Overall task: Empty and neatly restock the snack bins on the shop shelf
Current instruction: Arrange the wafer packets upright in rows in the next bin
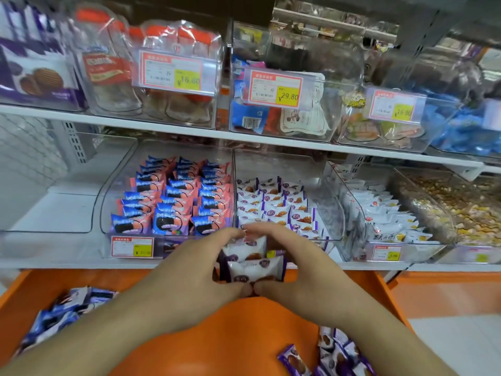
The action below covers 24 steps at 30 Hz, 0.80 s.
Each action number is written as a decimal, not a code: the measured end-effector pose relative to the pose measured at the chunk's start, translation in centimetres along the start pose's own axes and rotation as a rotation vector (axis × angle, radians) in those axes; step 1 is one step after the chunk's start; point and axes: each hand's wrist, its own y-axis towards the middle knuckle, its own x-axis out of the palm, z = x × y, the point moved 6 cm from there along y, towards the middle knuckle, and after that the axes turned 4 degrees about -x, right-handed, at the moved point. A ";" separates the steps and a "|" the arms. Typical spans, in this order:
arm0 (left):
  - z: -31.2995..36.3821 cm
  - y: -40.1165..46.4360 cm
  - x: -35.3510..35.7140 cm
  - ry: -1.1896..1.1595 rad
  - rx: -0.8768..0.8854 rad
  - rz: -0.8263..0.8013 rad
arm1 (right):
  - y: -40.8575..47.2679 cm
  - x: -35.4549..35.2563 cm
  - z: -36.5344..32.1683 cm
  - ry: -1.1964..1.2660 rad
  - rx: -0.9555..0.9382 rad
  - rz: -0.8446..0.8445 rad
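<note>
Surface nearest you: orange counter (206, 346) runs under both your forearms, just below the white shelf edge.
Loose stock left: blue-and-purple packets (58, 316) lie scattered on the counter by your left forearm.
Loose stock right: purple waffle packets (334, 351) lie heaped by your right forearm, not yet binned.
Left hand: your left hand (200, 270) curls round the left side of the held stack, thumb at its bottom edge.
Right hand: your right hand (295, 263) curls round the right side, thumb tip touching the left thumb.
Held thing: small stack of white-and-purple packets (250, 263) is squeezed between both hands, faces toward you, long sides running left to right.
Key relation: waffle bin (320, 169) lies straight ahead and just above the stack; both hands are equally near it.
Room in bin: upright rows fill the middle and back; the front strip near your fingertips looks the likeliest gap.
Neighbour left: cookie bin (108, 202) stands touching it, already in tidy rows.
Further left: empty clear bin (81, 210).
Beyond: upper shelf bins (349, 77) with red price tags.
</note>
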 end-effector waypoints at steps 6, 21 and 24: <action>0.3 1.8 0.2 -0.072 0.093 0.073 | 0.9 -2.2 0.3 -0.167 -0.047 0.084; -4.3 6.8 -0.4 0.540 0.227 0.138 | 14.0 -3.8 10.5 -0.242 0.124 -0.136; -4.5 6.9 -0.2 0.557 0.219 0.144 | 14.8 -2.7 10.8 -0.366 0.044 -0.153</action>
